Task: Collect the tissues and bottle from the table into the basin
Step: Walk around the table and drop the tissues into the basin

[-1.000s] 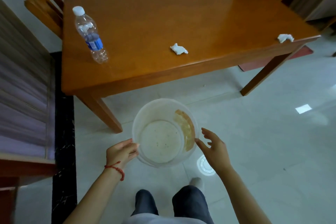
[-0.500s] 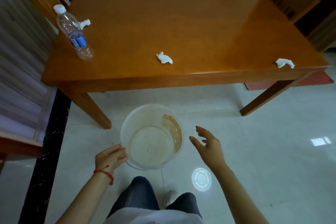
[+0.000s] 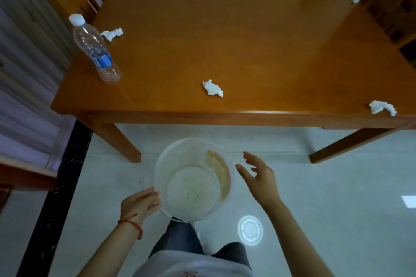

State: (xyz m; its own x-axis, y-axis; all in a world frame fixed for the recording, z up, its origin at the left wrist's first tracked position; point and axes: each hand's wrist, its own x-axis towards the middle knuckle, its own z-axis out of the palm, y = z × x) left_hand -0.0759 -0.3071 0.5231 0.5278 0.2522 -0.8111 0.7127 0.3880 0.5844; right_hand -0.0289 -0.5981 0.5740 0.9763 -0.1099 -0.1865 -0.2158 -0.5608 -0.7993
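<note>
Before the table [image 3: 247, 51], left hand [image 3: 139, 206] grips basin [image 3: 180, 155]; right hand [image 3: 261, 177] spread beside it.

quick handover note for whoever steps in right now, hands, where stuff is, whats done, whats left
Left hand grips the rim of the basin, held in front of the table. Right hand is open and empty beside the basin.
On the table: bottle upright at the left, one tissue behind it, one tissue near the front middle, one tissue at the front right edge.
Done: nothing collected yet.
Left: three tissues and the bottle.
</note>
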